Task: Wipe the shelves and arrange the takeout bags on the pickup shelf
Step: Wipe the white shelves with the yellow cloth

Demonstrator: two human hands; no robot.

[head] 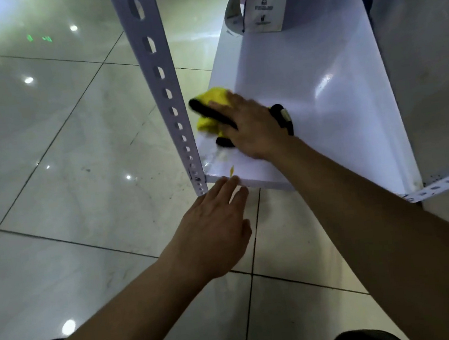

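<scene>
Pressing a yellow-and-black cloth [213, 113] flat against the white shelf [305, 83] at mid-frame, the right hand [252, 128] has its fingers spread straight over it, near the perforated post [161, 82]. Lower, the left hand [216, 231] is relaxed, fingertips touching the shelf's front edge. A paper bag [266, 2] stands at the top, farther along the shelf.

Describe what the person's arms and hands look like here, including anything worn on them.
Both forearms are bare, with no sleeves in view. The left hand wears nothing: no glove, ring or watch shows. The right hand is ungloved too; a black strap with a small pale tag shows beside its wrist, though whether it is worn cannot be told.
</scene>
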